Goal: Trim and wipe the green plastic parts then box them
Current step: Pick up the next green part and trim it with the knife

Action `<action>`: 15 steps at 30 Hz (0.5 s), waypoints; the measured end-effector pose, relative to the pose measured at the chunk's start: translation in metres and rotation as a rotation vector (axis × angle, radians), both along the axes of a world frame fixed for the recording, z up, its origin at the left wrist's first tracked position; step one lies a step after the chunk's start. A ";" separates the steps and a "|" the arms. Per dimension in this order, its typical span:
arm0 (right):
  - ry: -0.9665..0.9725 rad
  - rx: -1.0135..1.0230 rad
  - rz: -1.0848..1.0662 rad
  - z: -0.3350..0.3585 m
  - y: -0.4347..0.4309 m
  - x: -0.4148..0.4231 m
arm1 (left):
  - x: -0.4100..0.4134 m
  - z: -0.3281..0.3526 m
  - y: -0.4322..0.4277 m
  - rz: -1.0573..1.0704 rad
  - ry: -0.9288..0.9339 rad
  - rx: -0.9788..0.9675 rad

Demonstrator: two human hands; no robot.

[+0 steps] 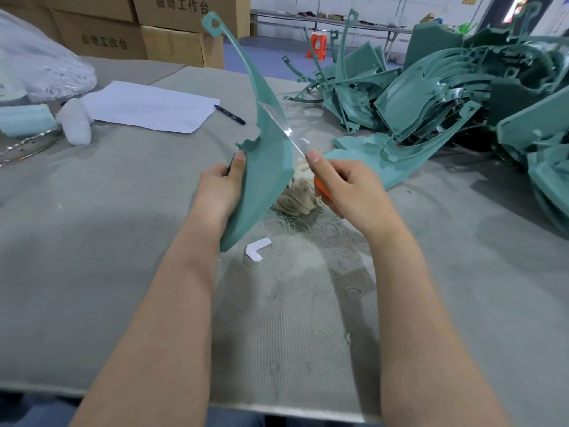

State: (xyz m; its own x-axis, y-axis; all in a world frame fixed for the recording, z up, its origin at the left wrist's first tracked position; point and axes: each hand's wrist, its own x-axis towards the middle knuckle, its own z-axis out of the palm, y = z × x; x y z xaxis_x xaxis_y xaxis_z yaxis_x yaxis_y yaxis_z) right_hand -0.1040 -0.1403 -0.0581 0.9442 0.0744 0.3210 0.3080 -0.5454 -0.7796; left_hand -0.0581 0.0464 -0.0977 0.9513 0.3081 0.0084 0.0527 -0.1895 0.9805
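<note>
Head view, centre of the frame: the left hand [221,183] holds a curved green plastic part [268,161] upright above the grey desk [123,217]. Its grip is closed on the broad lower end with the thumb pressed on the inner face, so the long tapering arm rises toward the upper middle of the frame and the right-hand edge faces the tool. The right hand [345,186] has its grip wrapped round an orange-handled knife [291,138], thumb laid along the back. The thin blade lies against that edge, slanting up and left, which I judge to be the trimming step. Pale shavings [292,224] scattered on the desk below the hands fit that reading. A crumpled beige cloth [298,197] lies just behind the part, near at hand for wiping. A heap of green plastic parts [431,97] fills the upper right, on the knife hand's side. Brown cardboard boxes [101,38] stand stacked at the upper left, probably for packing; nothing shows whether any part is boxed.
</note>
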 end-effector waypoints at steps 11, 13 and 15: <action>0.010 -0.019 0.273 0.015 0.002 -0.015 | 0.002 -0.003 0.005 0.097 0.047 -0.078; 0.025 -0.037 0.332 0.015 0.005 -0.017 | 0.003 -0.004 0.006 0.127 0.036 -0.152; 0.013 -0.034 0.286 0.014 0.008 -0.016 | 0.002 -0.004 0.007 0.174 0.043 -0.186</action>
